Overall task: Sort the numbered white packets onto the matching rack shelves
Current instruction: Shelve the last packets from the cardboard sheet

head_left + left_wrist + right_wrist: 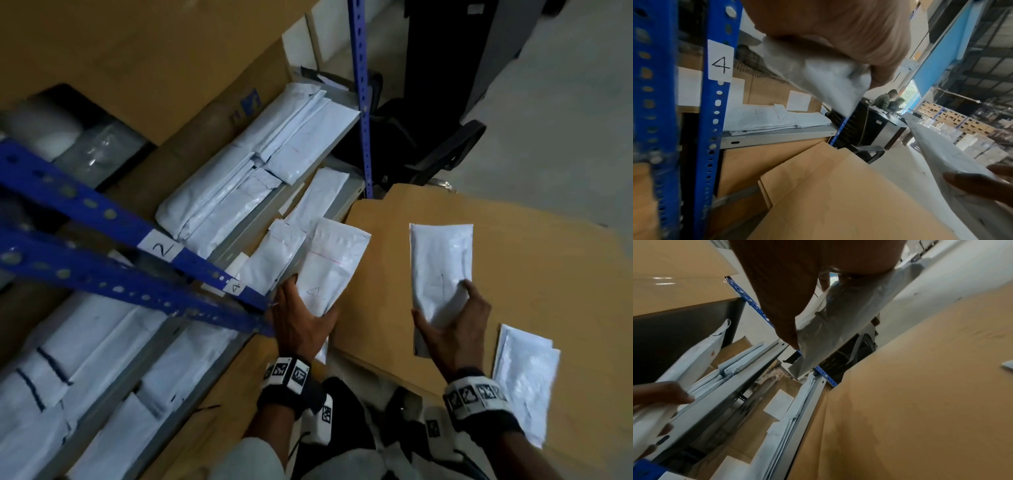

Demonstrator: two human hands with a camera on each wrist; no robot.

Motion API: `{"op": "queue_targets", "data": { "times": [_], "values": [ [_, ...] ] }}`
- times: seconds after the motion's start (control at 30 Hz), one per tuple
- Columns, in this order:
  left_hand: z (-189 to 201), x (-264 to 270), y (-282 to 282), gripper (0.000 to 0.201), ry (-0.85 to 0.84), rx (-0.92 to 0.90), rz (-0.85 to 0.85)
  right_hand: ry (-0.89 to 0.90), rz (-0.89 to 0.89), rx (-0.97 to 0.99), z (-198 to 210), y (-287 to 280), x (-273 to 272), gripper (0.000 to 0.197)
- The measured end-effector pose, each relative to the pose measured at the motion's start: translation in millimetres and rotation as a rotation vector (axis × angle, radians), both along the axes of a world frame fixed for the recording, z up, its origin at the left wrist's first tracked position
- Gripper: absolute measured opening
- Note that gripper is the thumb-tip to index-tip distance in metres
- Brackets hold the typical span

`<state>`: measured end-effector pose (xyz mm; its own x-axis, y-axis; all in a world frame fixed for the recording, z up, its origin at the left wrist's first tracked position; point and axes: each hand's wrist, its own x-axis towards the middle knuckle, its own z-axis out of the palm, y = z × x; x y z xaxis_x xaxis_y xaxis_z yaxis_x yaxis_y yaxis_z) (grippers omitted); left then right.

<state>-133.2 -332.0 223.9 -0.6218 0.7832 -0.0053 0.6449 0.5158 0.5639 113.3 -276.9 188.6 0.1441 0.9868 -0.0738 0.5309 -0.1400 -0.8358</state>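
Note:
My left hand (310, 299) grips a white packet marked 4 (330, 267) by its near end, close to the blue rack post with the label 4 (234, 287). The packet's far end lies over the packets on the shelf (284, 250) behind that label. In the left wrist view the same packet (818, 78) hangs from my fingers beside the label 4 (720, 65). My right hand (442, 303) holds a white packet marked 1 (440, 263) above the cardboard box (513, 260). In the right wrist view that packet (838, 321) stretches away from my thumb.
A higher shelf, behind a post labelled 2 (161, 248), carries a long pile of packets (253, 161). More packets (102, 359) lie on a shelf at the lower left. Loose packets (524, 377) rest on the box at right. A black chair (428, 147) stands behind the rack.

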Motion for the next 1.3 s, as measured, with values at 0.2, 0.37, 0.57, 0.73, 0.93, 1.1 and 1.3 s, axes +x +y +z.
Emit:
{"op": "queue_targets", "data": {
  "times": [0.2, 0.37, 0.57, 0.73, 0.93, 1.1, 1.3],
  "values": [
    [-24, -42, 65, 0.103, -0.007, -0.040, -0.041, 0.010, 0.003, -0.076, -24, 8, -31, 0.101],
    [-73, -92, 140, 0.103, 0.061, -0.127, -0.048, -0.038, -0.044, -0.095, -56, 36, -57, 0.098],
    [-160, -155, 187, 0.104, 0.105, -0.119, 0.106, -0.023, -0.058, -0.135, -125, 74, -100, 0.096],
    [-200, -193, 174, 0.107, 0.157, -0.262, 0.137, 0.047, -0.018, -0.008, -166, 118, -159, 0.081],
    [-221, -215, 165, 0.111, 0.148, -0.397, 0.160, 0.212, 0.057, 0.006, -190, 203, -260, 0.069],
    [-229, -205, 159, 0.119, 0.173, -0.293, 0.094, 0.273, 0.089, 0.030, -195, 268, -327, 0.065],
    [-236, -187, 148, 0.101, 0.242, -0.220, 0.060, 0.179, 0.173, -0.027, -193, 288, -355, 0.064]
  ]
}}
